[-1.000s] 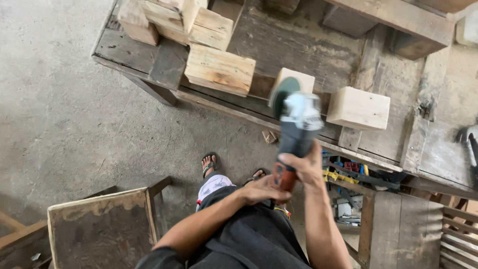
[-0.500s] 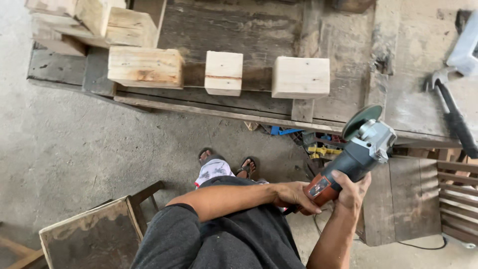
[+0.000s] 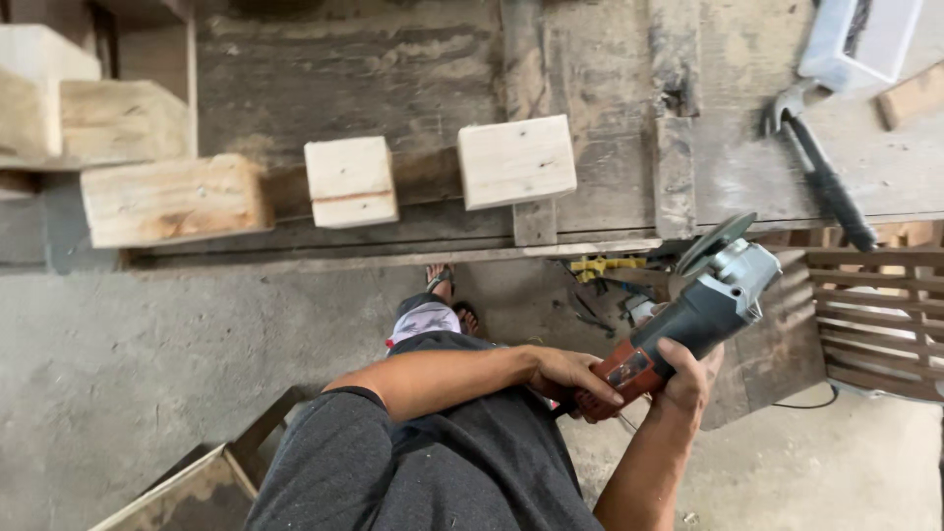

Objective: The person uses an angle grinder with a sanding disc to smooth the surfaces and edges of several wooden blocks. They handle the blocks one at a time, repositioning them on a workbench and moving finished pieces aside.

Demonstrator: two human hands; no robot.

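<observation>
I hold an angle grinder (image 3: pixel 706 295) with a red and dark body, grey head and round disc, out in front of my lap, below the bench edge. My left hand (image 3: pixel 573 377) wraps the red rear end of its handle. My right hand (image 3: pixel 688 372) grips the dark middle of the body from underneath. The disc points up and to the right, clear of the wood. Two pale square wood blocks (image 3: pixel 351 181) (image 3: pixel 516 161) lie on the worn wooden bench (image 3: pixel 413 69) ahead of me, well apart from the tool.
A longer pale block (image 3: pixel 173 200) and stacked timber (image 3: pixel 93 120) lie at the bench's left. A claw hammer (image 3: pixel 818 173) lies at the right, beside a white tool (image 3: pixel 860 39). A slatted wooden frame (image 3: pixel 875 315) stands right; a wooden stool (image 3: pixel 187 492) sits lower left on the concrete floor.
The view has swung to the right along the bench. The grinder has moved from in front of the blocks down and right, and both hands still hold it.
</observation>
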